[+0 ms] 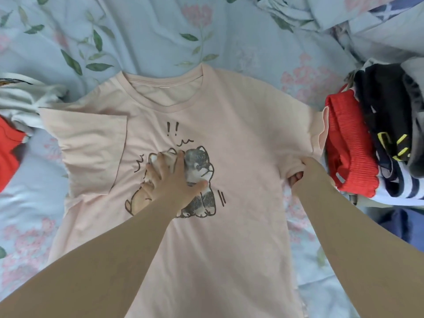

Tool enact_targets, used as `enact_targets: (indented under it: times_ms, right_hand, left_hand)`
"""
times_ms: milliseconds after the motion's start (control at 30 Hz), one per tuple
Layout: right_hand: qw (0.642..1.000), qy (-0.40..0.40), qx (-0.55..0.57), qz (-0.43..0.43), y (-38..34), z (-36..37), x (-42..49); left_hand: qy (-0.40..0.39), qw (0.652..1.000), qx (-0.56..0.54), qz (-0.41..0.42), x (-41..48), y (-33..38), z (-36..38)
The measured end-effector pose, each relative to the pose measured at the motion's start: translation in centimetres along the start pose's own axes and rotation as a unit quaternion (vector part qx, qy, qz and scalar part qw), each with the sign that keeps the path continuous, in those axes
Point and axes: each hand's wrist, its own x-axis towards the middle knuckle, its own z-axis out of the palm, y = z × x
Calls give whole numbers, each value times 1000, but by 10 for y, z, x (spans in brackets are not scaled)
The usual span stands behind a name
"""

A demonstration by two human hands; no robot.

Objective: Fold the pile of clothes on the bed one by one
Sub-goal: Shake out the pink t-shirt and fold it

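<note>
Pink T-shirt (229, 145) face-up on bed (149, 31), left hand (169, 180) pressing its print — fingers spread, right hand (302, 173) pinching side seam.

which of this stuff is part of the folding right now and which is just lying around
In the job: pink t-shirt; left hand pressing its print; right hand gripping its side; clothes heap; clothes at left.
Lying about: floral bedsheet; rumpled quilt; blue cloth.

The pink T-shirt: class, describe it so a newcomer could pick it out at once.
On the floral blue bedsheet, left of the clothes pile, the pink T-shirt lies spread front-up. Only it carries a cartoon animal print topped by exclamation marks.
</note>
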Motion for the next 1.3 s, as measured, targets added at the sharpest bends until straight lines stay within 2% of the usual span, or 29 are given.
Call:
enact_targets:
  times_ms: [67, 133, 167, 200, 267, 300, 333, 367, 400, 467, 567, 633, 700, 800, 900, 1100, 1167, 1300]
  right_hand:
    - [997, -8, -31, -65, -4, 3, -9]
    - [983, -69, -71, -154, -8, 14, -19]
    - [963, -115, -126, -209, -9, 22, -26]
    - [930, -160, -203, -263, -8, 31, -35]
    - [820, -275, -379, -330, 0, 47, -50]
    - [755, -318, -470, -329, 6, 50, -55]
    - [704, -339, -543, -307, 13, 49, -57]
    - [686, -336, -582, -279, 21, 46, -55]
    - [698, -316, -585, -265, 24, 41, -54]
    - [756, -232, -545, -279, 28, 31, -46]
    - [759, -115, -576, -282, 26, 11, -34]
    - [787, -120, -556, -239, 28, -8, -26]
    - [825, -134, -515, -193, 28, -21, -21]
    - [839, -139, -501, -161, 24, -34, -11]
    - [858, -166, -466, -139, 19, -39, -5]
    - [849, -229, -462, -112, 11, -45, 0]
    - [844, -236, -470, -106, 11, -45, 1]
    - [840, -243, -474, -100, 11, -43, 2]
  left_hand:
    - [11, 1000, -16, -2, 0, -3, 1]
    - [14, 999, -28, -4, -1, -6, 1]
    - [14, 999, -34, -4, -1, -8, 1]
    - [14, 999, -45, -4, -1, -9, 0]
    - [9, 996, -89, -5, -1, -12, -3]
    - [3, 993, -114, -2, -1, -14, -4]
    - [-3, 991, -136, 3, -1, -16, -6]
    - [-7, 988, -151, 9, -2, -18, -8]
    - [-6, 987, -162, 12, -3, -20, -10]
    - [8, 984, -180, -2, -2, -18, -14]
    - [104, 982, -157, -22, -4, -1, -19]
    - [193, 974, -113, 28, -7, 18, -21]
    - [225, 961, -91, 133, -7, 44, -20]
    - [138, 952, -133, 239, 2, 87, -19]
    - [49, 961, -107, 251, 14, 122, -14]
    - [45, 986, -46, 151, 20, 161, -3]
    - [50, 989, -16, 137, 22, 169, 0]
    - [55, 990, -34, 127, 28, 170, 5]
